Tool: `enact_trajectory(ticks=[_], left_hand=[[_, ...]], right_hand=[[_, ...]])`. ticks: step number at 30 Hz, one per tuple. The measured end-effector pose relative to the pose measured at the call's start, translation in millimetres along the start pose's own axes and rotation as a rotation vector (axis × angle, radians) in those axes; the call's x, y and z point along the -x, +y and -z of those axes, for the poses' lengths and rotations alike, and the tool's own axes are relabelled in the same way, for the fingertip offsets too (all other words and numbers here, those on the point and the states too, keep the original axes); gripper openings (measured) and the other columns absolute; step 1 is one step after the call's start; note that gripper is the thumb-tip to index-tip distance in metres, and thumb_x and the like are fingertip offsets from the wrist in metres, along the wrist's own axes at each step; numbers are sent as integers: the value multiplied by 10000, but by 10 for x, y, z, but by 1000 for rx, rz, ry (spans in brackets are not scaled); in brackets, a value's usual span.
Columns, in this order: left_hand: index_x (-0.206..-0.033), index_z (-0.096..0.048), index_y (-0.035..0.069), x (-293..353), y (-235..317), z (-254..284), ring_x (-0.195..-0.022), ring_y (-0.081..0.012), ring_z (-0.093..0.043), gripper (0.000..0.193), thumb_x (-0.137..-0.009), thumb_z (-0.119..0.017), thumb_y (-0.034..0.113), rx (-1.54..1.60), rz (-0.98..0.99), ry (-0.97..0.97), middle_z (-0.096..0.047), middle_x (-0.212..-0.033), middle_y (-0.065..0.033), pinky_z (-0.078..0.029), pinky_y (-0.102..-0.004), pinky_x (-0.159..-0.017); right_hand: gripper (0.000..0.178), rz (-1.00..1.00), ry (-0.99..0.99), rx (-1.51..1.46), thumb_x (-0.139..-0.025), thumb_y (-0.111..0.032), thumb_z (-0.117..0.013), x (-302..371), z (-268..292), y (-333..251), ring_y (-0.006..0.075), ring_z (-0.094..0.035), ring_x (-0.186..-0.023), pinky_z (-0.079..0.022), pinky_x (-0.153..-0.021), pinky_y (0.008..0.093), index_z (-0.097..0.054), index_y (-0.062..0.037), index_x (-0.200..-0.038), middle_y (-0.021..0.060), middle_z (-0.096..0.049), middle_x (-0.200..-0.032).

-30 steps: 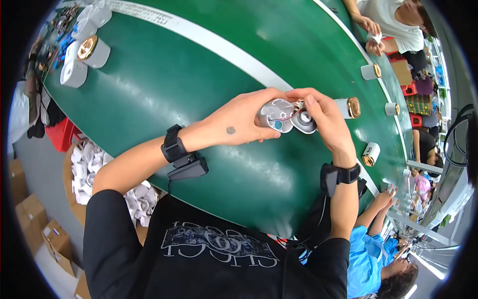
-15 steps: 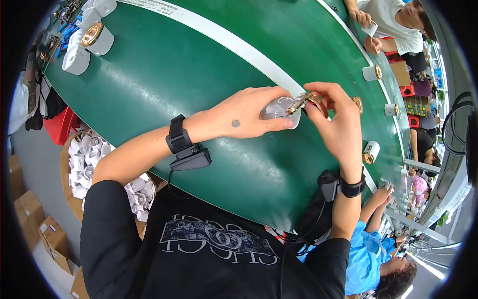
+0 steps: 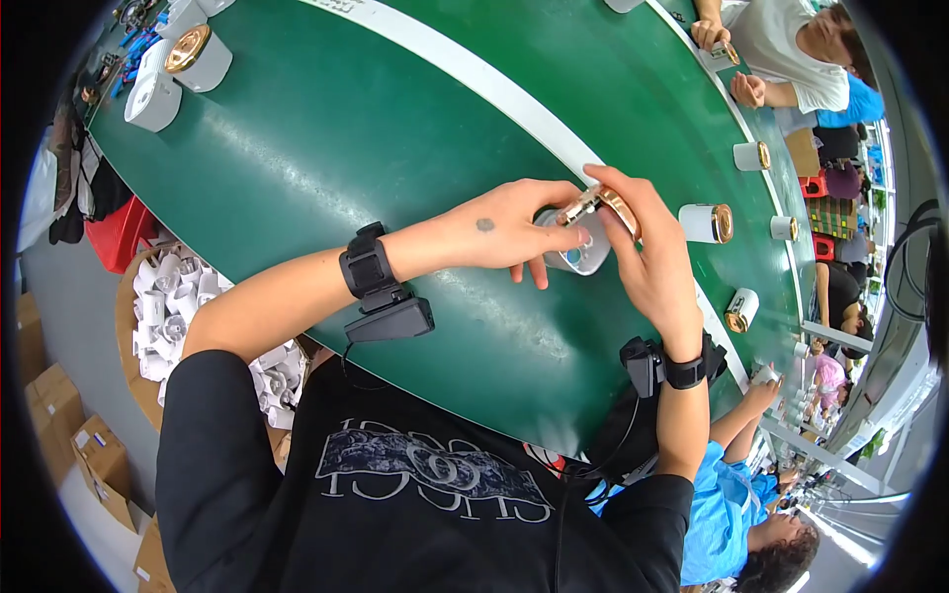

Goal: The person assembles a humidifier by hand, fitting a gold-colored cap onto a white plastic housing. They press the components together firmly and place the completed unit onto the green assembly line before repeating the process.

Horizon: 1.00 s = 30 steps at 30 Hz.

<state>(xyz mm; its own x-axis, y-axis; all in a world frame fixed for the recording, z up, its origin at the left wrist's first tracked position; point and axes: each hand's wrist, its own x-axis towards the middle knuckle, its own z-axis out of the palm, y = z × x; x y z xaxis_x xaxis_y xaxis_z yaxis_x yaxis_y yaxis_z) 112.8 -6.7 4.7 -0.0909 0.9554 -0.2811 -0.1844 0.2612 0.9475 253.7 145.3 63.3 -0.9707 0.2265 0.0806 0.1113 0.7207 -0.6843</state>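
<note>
My left hand (image 3: 514,227) is closed round a white cup-shaped housing (image 3: 593,259), its thumb across the rim. The housing's mouth faces me, and a bit of blue shows inside. Just above that mouth, my right hand (image 3: 647,242) grips a gold-rimmed round cap (image 3: 620,211) between thumb and fingers. A small pale, shiny part (image 3: 581,206) sticks out from the cap's underside toward my left thumb. The cap is tilted on edge and looks apart from the housing. Both hands are above the green table.
White cups with gold caps stand at the far left (image 3: 201,59) and along the green belt (image 3: 707,223) to the right. A pale rail (image 3: 474,74) divides the table. Below the left edge is a box of white housings (image 3: 168,306). Co-workers sit opposite and at right.
My right hand has turned the gold cap so its gold rim faces right. The housing has tipped, showing its inside. Gold-capped cups on the belt have shifted.
</note>
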Motion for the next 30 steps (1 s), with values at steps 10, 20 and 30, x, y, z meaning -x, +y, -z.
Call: enact_trajectory(ticks=[10, 20, 30], left_hand=[[-1338, -561, 39, -5, -62, 13, -720, -176, -745, 421, -1022, -653, 303, 10, -51, -41, -702, -1069, -103, -573, -279, -569], [-1395, -509, 26, 3, -123, 52, -741, -157, -732, 592, -919, -798, 228, -58, -150, -87, -721, -1018, -111, -580, -285, -638], [-1396, -507, 20, -12, -139, 49, -736, -169, -737, 612, -913, -809, 242, -79, -161, -77, -718, -1036, -129, -584, -294, -638]], right_hand=[[338, 75, -38, -85, -1046, -243, -558, 224, -77, 304, 323, -588, -1174, -472, -1005, 412, -567, -32, -1310, 179, -553, -1286], [505, 82, -19, 135, -971, -281, -652, 278, 0, 135, 337, -599, -1114, -505, -950, 401, -540, -22, -1389, 188, -536, -1300], [613, 137, 36, 335, -827, -118, -765, 301, -10, -21, 350, -598, -1130, -517, -954, 415, -566, -45, -1402, 185, -567, -1294]])
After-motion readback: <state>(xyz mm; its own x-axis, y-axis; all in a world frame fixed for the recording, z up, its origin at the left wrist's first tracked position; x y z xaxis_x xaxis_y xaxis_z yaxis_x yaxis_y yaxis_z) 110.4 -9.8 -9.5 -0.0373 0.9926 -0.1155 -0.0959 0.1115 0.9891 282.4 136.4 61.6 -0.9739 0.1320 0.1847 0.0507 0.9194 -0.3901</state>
